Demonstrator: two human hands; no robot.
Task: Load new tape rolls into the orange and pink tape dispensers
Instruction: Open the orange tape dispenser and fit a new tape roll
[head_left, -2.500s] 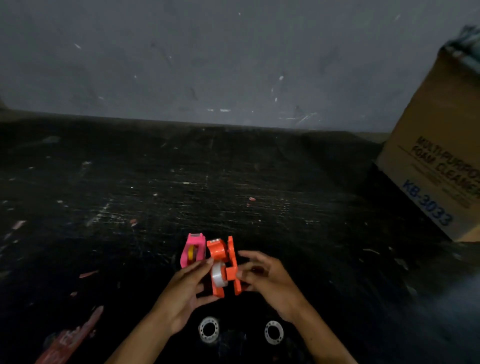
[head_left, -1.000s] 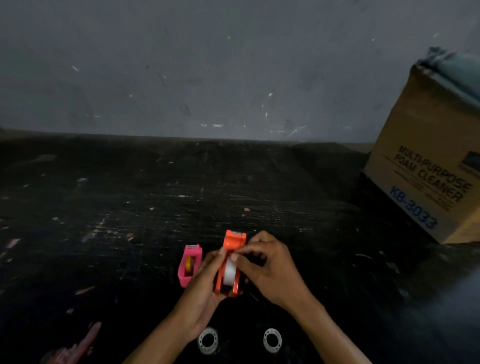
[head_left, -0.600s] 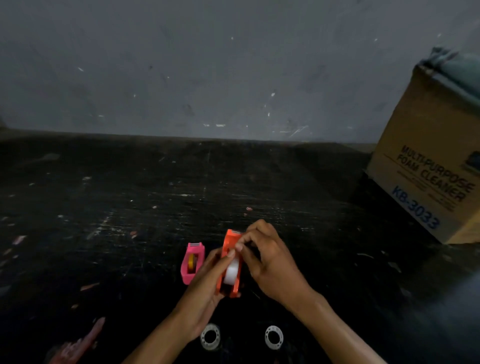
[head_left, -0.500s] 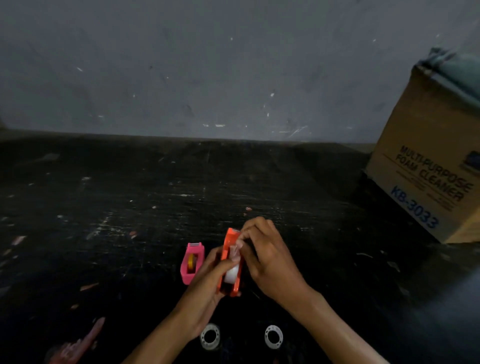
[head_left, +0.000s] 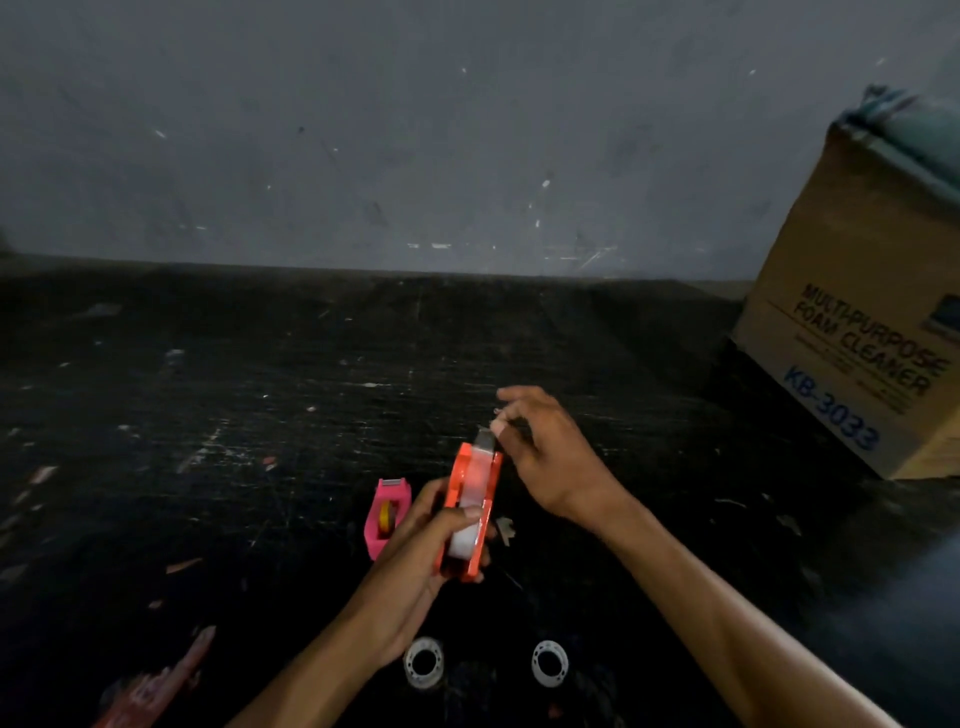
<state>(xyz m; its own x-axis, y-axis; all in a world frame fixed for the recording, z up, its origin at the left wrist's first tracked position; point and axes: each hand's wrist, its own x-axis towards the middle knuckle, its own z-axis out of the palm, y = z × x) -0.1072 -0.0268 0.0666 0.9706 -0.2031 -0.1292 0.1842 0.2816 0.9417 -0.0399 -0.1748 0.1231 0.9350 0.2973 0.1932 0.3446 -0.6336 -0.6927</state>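
Observation:
My left hand (head_left: 415, 551) grips the orange tape dispenser (head_left: 470, 512) from its left side and holds it above the dark table, with a clear tape roll inside it. My right hand (head_left: 550, 452) is just beyond the dispenser's cutter end, thumb and forefinger pinching the free end of the tape (head_left: 488, 434) pulled out over the cutter. The pink dispenser (head_left: 387, 517) stands on the table to the left, with a yellowish core in it. Two clear tape rolls (head_left: 423, 662) (head_left: 549, 662) lie flat near the front edge, below my hands.
A brown cardboard box (head_left: 862, 332) printed "Multi-Purpose Foam Cleaner" stands at the right, against the grey wall. A reddish wrapper (head_left: 156, 686) lies at the front left. Small scraps dot the scratched black table (head_left: 260, 405).
The orange dispenser, earlier open in two halves, is now closed around the roll. My right hand has moved up and away from it, drawing the tape end past the cutter.

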